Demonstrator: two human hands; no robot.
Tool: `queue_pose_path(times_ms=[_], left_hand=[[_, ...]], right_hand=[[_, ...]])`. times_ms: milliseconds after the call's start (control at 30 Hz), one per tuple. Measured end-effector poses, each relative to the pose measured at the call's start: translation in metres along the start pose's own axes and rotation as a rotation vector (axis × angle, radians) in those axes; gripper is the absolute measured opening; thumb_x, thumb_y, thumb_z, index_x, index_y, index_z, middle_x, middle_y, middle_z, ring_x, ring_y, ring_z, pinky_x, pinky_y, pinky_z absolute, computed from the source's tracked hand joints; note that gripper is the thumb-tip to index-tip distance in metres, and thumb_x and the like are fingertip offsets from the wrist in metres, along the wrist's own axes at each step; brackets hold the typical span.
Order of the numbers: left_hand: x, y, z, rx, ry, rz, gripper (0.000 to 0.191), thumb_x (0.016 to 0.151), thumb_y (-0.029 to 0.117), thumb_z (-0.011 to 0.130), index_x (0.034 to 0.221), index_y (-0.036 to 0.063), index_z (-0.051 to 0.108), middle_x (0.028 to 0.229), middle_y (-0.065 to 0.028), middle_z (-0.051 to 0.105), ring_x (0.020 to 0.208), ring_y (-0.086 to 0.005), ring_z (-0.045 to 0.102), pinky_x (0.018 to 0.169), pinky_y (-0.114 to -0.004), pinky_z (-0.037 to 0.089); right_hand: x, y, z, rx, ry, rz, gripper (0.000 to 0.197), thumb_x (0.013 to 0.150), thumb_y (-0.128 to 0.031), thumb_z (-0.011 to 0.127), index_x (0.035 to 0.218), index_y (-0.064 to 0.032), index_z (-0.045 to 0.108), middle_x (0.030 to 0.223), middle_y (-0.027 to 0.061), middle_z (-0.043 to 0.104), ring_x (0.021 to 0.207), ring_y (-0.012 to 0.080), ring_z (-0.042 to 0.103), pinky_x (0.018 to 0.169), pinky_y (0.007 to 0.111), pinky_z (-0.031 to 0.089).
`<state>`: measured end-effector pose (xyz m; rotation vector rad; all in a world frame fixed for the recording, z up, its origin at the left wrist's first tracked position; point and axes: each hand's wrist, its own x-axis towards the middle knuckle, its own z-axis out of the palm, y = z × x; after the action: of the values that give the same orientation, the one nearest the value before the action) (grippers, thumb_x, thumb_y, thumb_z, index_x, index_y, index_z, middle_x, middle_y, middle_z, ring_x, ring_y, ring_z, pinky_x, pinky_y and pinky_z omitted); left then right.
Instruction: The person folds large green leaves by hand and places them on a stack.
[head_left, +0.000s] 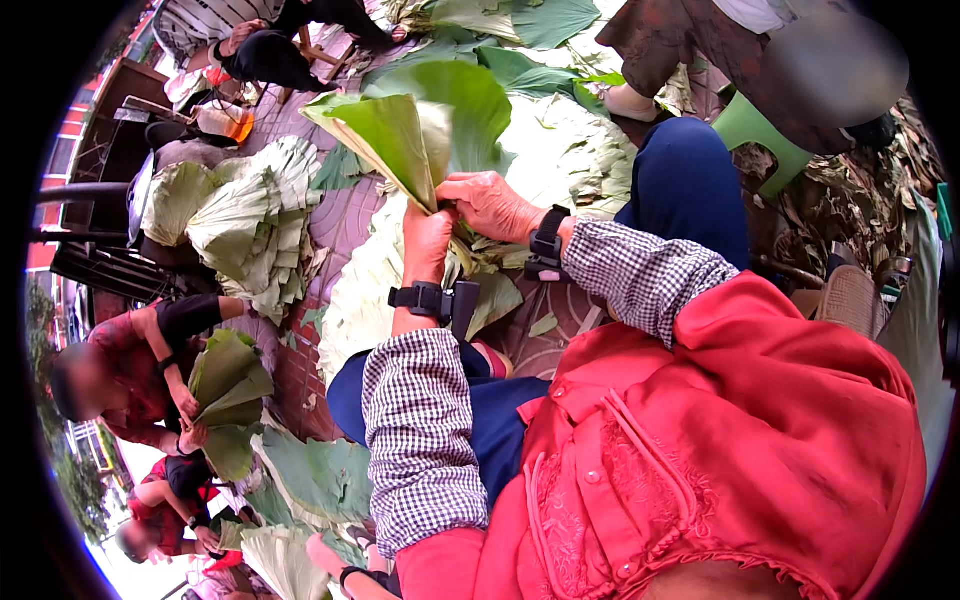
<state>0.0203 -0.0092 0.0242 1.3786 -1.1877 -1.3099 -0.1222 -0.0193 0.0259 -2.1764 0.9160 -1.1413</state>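
Note:
Before me, my left hand (428, 238) is closed around the gathered base of a folded large green leaf (382, 139), which looks like a lotus leaf. It fans upward and away from the fist. My right hand (487, 204) touches the same base from the right, its fingertips pinching there; what exactly lies between them is partly hidden. Behind the folded part spreads a broad, brighter green leaf (469, 105), slightly blurred. Below and beyond both hands lie overlapping stacks of pale leaves (566, 146), their undersides showing.
Another pile of pale leaves (259, 225) lies at the left on paving. A co-worker (150, 367) at the lower left holds leaves; other people sit around. A green plastic stool (757, 142) stands at the upper right near dry brown leaves (825, 202). A metal-edged chair is at far left.

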Motion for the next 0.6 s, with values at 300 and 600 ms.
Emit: queue_pose_path(times_ms=[300, 600], left_hand=[[0.003, -0.018, -0.008, 0.081, 0.338, 0.042, 0.029, 0.072, 0.002, 0.062, 0.100, -0.0056, 0.063, 0.091, -0.0095, 0.066, 0.076, -0.0172, 0.058, 0.072, -0.028, 0.045], [0.019, -0.003, -0.002, -0.193, 0.410, -0.085, 0.027, 0.074, -0.002, 0.059, 0.100, -0.0079, 0.059, 0.089, -0.0075, 0.061, 0.075, -0.0174, 0.054, 0.072, -0.030, 0.043]], right_hand=[[-0.025, 0.053, -0.013, 0.751, 0.283, 0.729, 0.028, 0.079, -0.005, 0.054, 0.105, -0.0008, 0.063, 0.094, 0.0079, 0.066, 0.085, 0.0127, 0.062, 0.074, 0.025, 0.050], [-0.165, 0.201, -0.012, 0.108, 0.273, 1.632, 0.055, 0.068, -0.032, 0.071, 0.105, 0.0068, 0.059, 0.111, 0.0206, 0.062, 0.102, 0.0301, 0.060, 0.089, 0.035, 0.047]])
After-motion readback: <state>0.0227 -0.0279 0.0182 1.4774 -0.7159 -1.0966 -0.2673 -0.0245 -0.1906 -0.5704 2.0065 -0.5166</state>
